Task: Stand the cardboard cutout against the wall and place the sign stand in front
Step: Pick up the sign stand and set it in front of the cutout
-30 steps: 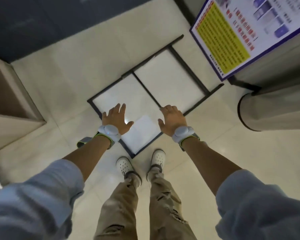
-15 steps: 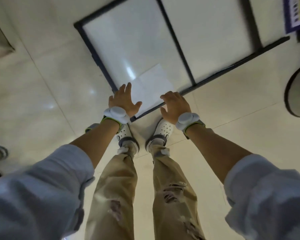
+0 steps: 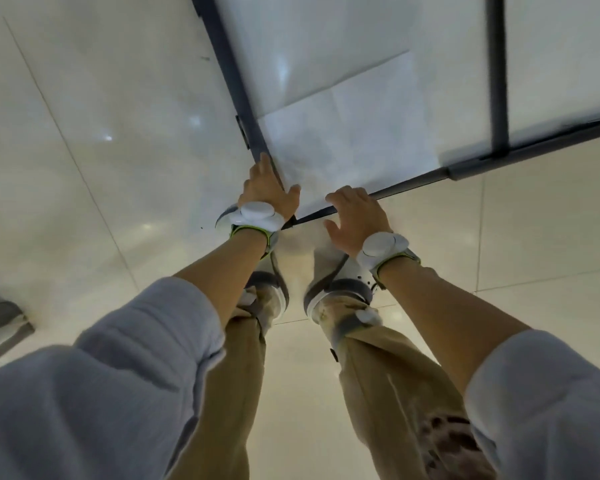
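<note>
A white board in a dark metal frame [image 3: 496,81] lies flat on the pale tiled floor and fills the upper right of the head view. A creased white sheet [image 3: 354,133] covers its near corner. My left hand [image 3: 265,192] holds the frame's left bar at that corner, with the fingers along the outside and the thumb on the white sheet. My right hand [image 3: 354,214] has its fingers curled over the near bar just right of the corner, thumb spread below it. Both wrists wear white bands. No poster or wall is in view.
My feet in white shoes [image 3: 333,271] stand right below the frame's corner, under my hands. A grey object [image 3: 0,323] pokes in at the left edge. Glossy floor tiles [image 3: 101,133] stretch to the left and the right of the frame.
I have bent lower, so the frame looks much larger. Both hands went from hovering above the corner to resting on its two bars, and the fingers have closed on them.
</note>
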